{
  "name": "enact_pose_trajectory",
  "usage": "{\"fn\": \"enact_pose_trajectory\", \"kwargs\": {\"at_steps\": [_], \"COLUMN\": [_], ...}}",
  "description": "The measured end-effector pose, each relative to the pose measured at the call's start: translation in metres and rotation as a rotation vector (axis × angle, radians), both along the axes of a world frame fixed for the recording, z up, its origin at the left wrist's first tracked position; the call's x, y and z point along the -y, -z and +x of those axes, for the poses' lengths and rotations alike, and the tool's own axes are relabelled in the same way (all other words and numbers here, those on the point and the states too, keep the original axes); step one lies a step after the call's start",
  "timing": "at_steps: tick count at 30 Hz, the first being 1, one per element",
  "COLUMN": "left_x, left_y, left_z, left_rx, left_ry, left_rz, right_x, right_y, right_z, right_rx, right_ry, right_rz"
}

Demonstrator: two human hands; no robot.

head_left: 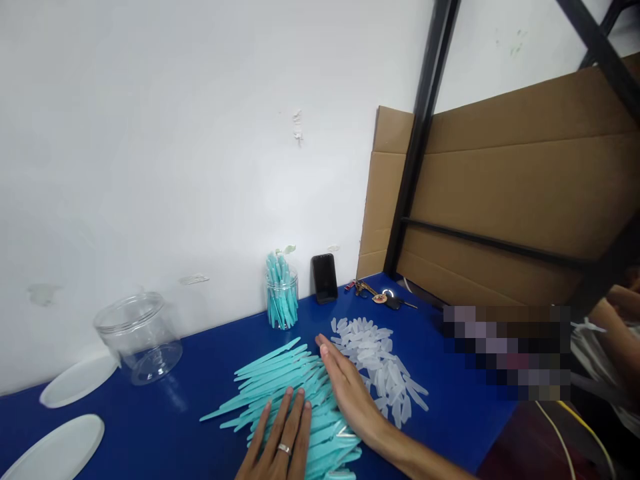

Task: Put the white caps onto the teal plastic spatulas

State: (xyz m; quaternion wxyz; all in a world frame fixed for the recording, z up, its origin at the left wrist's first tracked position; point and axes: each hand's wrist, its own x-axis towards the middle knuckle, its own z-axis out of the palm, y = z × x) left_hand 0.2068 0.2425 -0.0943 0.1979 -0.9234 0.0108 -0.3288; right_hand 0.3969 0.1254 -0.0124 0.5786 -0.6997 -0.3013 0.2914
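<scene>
A spread pile of turquoise plastic sticks (pixel 275 380) with pointed ends lies on the blue tabletop. Flat on top of it rests my left hand (pixel 283 437), a ring on one finger, the fingers slightly apart. My right hand (pixel 345 393) stands on edge along the pile's right side, fingers stretched out and nothing gripped. Just right of that hand is a heap of translucent whitish pieces (pixel 373 353). Behind the pile, a clear jar (pixel 283 293) holds more turquoise sticks upright.
A large clear container (pixel 140 337) stands at the left, near two white round lids (pixel 80 380). A black phone (pixel 325 278) leans on the wall, beside keys (pixel 380 297). Cardboard (pixel 525 187) and a black metal frame border the right. A person's arm (pixel 620 340) shows far right.
</scene>
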Motion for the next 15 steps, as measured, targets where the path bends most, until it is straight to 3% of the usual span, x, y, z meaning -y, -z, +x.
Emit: {"fn": "enact_pose_trajectory", "kwargs": {"at_steps": [12, 15], "left_x": [0.000, -0.002], "left_y": [-0.007, -0.012], "left_z": [-0.011, -0.014], "left_rx": [0.028, 0.015], "left_ry": [-0.114, -0.117], "left_rz": [0.092, 0.104], "right_x": [-0.013, -0.021], "right_y": [-0.002, -0.002], "right_z": [-0.023, -0.025], "right_rx": [-0.013, -0.040], "right_ry": [-0.143, -0.117], "right_rz": [0.013, 0.033]}}
